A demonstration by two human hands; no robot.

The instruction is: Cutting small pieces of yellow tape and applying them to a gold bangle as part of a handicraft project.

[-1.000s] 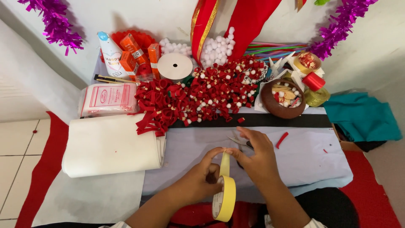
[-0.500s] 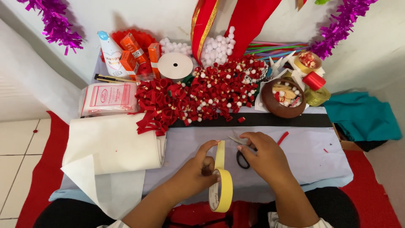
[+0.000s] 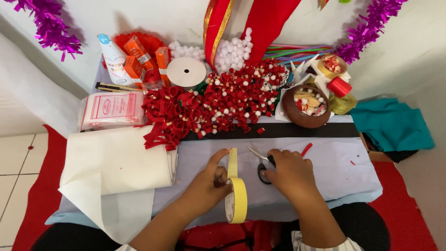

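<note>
Your left hand [image 3: 211,183] pinches the yellow tape roll [image 3: 237,201] upright on its edge, near the table's front, its free strip pointing away from you. Your right hand [image 3: 290,174] closes on the scissors [image 3: 261,162] (blades aimed far-left), just right of the strip.

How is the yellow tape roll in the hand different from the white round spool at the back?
The yellow tape roll stands on edge in the left hand, with a strip pulled up from it; the white spool lies flat and untouched among the craft supplies. The tape roll is yellow and shows its open core; the spool shows a white face with a small centre hole. Both are round.
</note>
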